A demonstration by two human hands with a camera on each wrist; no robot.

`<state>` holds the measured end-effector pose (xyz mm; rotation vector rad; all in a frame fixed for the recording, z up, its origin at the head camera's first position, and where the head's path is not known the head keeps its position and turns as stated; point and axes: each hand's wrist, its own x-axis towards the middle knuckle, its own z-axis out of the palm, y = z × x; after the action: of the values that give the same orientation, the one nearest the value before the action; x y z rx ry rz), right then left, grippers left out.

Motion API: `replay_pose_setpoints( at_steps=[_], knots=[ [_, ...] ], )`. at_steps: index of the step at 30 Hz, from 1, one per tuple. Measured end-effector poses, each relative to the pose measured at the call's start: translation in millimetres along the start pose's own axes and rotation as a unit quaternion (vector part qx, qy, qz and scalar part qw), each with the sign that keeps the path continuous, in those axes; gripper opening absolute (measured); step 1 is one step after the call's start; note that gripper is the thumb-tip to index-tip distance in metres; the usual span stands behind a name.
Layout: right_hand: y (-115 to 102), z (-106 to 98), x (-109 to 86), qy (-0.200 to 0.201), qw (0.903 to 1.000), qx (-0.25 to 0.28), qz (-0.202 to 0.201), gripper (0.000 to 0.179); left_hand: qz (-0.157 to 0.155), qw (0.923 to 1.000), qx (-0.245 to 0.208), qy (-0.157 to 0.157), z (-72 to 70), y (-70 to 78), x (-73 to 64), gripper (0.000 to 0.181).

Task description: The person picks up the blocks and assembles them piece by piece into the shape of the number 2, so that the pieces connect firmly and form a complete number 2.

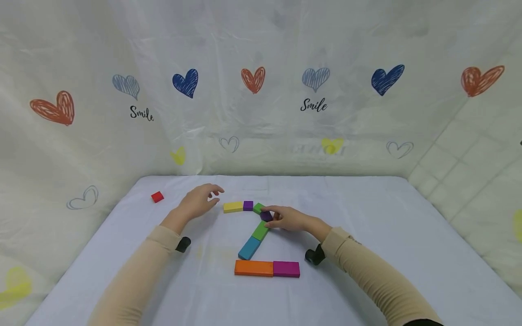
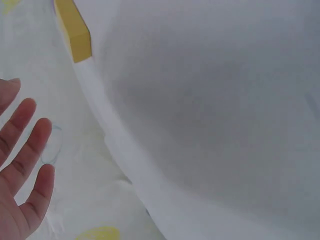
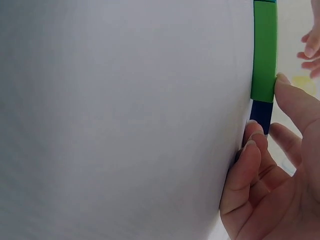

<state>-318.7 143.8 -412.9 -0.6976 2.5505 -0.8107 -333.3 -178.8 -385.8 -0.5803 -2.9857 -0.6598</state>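
My right hand [image 1: 291,218] reaches in from the right with its fingers curled about a dark purple block [image 1: 267,216]. In the right wrist view, the fingertips are at the dark block [image 3: 261,117] and the thumb touches the long green block [image 3: 265,52]. A small green block [image 1: 258,208], a purple block [image 1: 248,206] and a yellow block [image 1: 233,207] continue the row to the left. Below, a green block [image 1: 260,231] meets a blue block [image 1: 249,248]. My left hand [image 1: 200,200] hovers left of the yellow block, fingers loosely bent, holding nothing.
Nearer me, an orange block [image 1: 253,268] and a magenta block [image 1: 286,269] lie end to end. A red block [image 1: 157,197] sits alone at the far left of the white table [image 1: 367,217]. Behind the table hangs a sheet printed with hearts.
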Motion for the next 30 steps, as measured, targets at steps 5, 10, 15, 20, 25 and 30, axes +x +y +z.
replay_pose_setpoints(
  at_steps=[5,10,15,20,25,30],
  knots=[
    [-2,0,-0.4,0.001,1.0000,-0.001,0.009,0.061,0.009,0.9996,-0.011,0.023,-8.7,-9.6,-12.2,0.034],
    [-3,0,0.1,0.002,1.0000,-0.004,0.009,0.061,0.010,0.9989,-0.009,0.045,-21.3,-19.2,-20.4,0.032],
    [-4,1,1.7,0.000,1.0000,-0.003,0.008,0.061,-0.001,0.9972,-0.017,0.072,-37.4,-31.3,-27.5,0.031],
    [-4,1,1.1,0.001,0.9999,-0.004,0.010,0.061,-0.009,0.9967,-0.019,0.079,-45.9,-46.7,-34.0,0.029],
    [-4,0,0.0,0.000,0.9999,-0.003,0.016,0.061,-0.030,0.9975,0.001,0.065,-44.7,-65.6,-40.9,0.029],
    [-3,1,-0.2,-0.001,0.9999,0.001,0.016,0.061,-0.053,0.9948,-0.002,0.087,-46.2,-86.0,-46.5,0.031]
  ],
)
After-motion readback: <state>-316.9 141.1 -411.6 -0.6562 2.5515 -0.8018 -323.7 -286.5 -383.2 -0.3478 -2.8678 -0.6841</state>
